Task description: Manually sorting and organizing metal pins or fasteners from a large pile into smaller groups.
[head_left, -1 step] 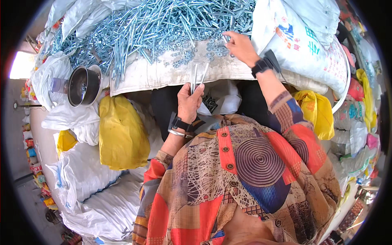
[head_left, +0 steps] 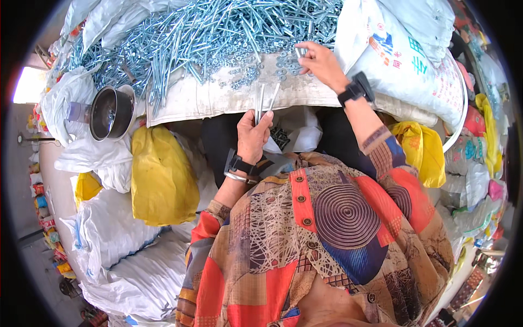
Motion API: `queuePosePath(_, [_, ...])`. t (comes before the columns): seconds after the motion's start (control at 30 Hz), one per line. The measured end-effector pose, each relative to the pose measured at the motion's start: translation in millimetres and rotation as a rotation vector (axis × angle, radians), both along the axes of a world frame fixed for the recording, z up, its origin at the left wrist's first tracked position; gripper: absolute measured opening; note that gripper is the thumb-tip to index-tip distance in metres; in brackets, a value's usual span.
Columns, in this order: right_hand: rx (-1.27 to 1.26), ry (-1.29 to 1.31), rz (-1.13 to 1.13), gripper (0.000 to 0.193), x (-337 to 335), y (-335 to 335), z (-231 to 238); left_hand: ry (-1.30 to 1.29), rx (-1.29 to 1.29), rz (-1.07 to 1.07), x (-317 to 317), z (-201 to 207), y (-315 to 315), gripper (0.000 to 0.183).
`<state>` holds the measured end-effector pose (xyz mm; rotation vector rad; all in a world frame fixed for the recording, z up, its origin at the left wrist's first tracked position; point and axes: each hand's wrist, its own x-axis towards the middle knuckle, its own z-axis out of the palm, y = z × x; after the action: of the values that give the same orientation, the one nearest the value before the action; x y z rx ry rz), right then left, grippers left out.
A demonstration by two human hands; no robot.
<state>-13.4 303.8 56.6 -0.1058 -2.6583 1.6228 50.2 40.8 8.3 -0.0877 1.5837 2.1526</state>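
My left hand (head_left: pixel 251 139) is closed round several thin silvery metal rods (head_left: pixel 261 98), which stick up from between thumb and fingers. It is just in front of the near edge of a pale cloth (head_left: pixel 201 101). Farther off and to the right, my right hand (head_left: pixel 322 64) pinches a small silvery metal tube (head_left: pixel 300 52) between thumb and fingertips. Below that hand lie loose washers and nuts (head_left: pixel 289 66) on the cloth. A large heap of metal rods (head_left: pixel 223 27) spreads over the far side, with short tubes (head_left: pixel 321 34) at its right.
A dark metal pot (head_left: pixel 110 114) stands left of the heap. A full white printed sack (head_left: pixel 403 65) bounds the right side. Yellow bags (head_left: pixel 163 177) hang at both sides below the cloth, and white sacks (head_left: pixel 125 240) lie at the lower left. A strapped device sits on each wrist.
My right hand and wrist have turned slightly, with the small tube still pinched. The left hand stays in place with the rods.
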Motion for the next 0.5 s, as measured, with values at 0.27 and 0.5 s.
queuePosePath(0.27, [-0.826,0.091,-0.096,0.034,55.9,-55.3,-20.8,0.017,0.036,-0.073,5.4,3.5,6.9,0.020])
queuePosePath(0.5, [-0.912,0.129,-0.194,0.042,65.4,-65.1,-28.0,0.165,-0.099,-0.051,5.7,-7.3,6.1,0.021])
